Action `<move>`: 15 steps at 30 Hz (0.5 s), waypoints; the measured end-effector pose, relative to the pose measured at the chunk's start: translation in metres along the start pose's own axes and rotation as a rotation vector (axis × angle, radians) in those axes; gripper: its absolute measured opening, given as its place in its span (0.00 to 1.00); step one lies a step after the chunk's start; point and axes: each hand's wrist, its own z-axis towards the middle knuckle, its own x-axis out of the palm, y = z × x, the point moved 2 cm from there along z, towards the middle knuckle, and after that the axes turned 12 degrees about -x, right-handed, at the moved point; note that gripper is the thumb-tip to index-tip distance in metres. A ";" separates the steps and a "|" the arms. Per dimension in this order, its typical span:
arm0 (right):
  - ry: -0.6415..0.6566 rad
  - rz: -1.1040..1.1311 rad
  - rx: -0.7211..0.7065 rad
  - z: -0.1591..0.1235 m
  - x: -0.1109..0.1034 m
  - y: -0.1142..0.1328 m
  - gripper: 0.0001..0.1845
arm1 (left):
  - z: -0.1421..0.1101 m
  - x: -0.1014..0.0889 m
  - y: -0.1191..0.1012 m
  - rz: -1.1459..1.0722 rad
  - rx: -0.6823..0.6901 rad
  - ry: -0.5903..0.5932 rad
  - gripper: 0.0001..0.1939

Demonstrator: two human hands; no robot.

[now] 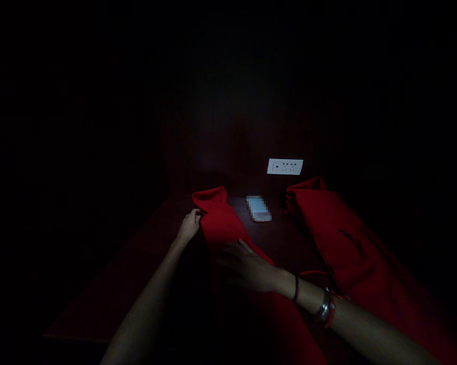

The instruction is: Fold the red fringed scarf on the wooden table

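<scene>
A long folded red cloth [224,223], perhaps a garment, runs from the middle of the dark table toward me, its far end raised in a fold. At its left edge near that fold, my left hand [189,225] has its fingers closed on the fabric. My right hand [249,266] lies across the middle of the same cloth, palm down, fingers spread and slightly blurred. Bracelets circle the right wrist. Deep shadow hides the near left part of the cloth.
A second folded red cloth [338,228] lies to the right, with a thin red strip [314,272] beside it. Between the cloths is a pixelated phone-like object [258,208]. Behind, a white socket panel [285,167] is on the wall. The dark table [137,274] fades into shadow.
</scene>
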 end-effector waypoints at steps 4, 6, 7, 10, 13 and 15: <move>-0.037 0.025 0.311 -0.011 0.004 -0.023 0.34 | -0.028 -0.001 -0.034 0.197 0.197 -0.070 0.23; 0.017 0.086 0.341 -0.019 0.013 -0.029 0.34 | -0.038 0.011 -0.041 0.310 0.273 0.098 0.27; 0.033 0.116 0.344 -0.022 0.018 -0.031 0.34 | -0.041 0.018 -0.040 0.368 0.277 0.182 0.29; -0.004 0.196 0.332 -0.028 0.023 -0.035 0.33 | -0.046 0.028 -0.032 0.486 0.243 0.335 0.35; -0.171 0.265 0.419 -0.031 0.014 -0.045 0.27 | -0.055 0.017 -0.031 0.488 0.231 0.301 0.36; -0.262 0.293 0.593 -0.033 0.005 -0.055 0.23 | -0.067 0.004 -0.034 0.449 0.201 0.196 0.33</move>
